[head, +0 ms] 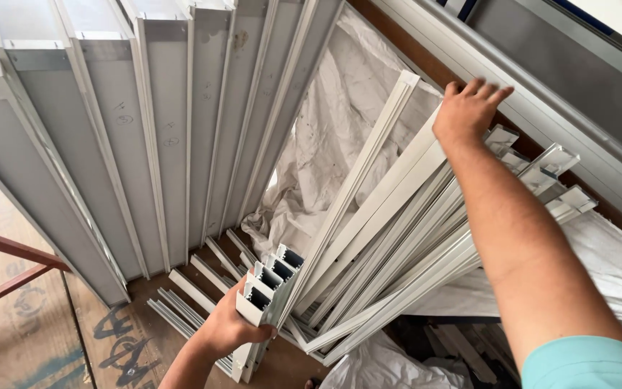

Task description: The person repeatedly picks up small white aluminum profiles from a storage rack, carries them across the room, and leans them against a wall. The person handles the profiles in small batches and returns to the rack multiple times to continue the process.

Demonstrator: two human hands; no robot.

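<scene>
While left hand point(228, 328) grips near ends of white aluminium profiles point(397, 238), fingers closed round them, right hand point(469, 108) lies half-open on far ends. Long axis runs lower left to upper right. Bundle leans over white sheeting point(325, 137); lower ends partly hidden.

R hand point(469, 108) fingertips hidden behind profiles point(397, 216).

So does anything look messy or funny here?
Yes. The white metal strips under the right hand fan out and cross unevenly, unlike the grey panels standing in a neat row. The white sheet behind them is crumpled.
</scene>
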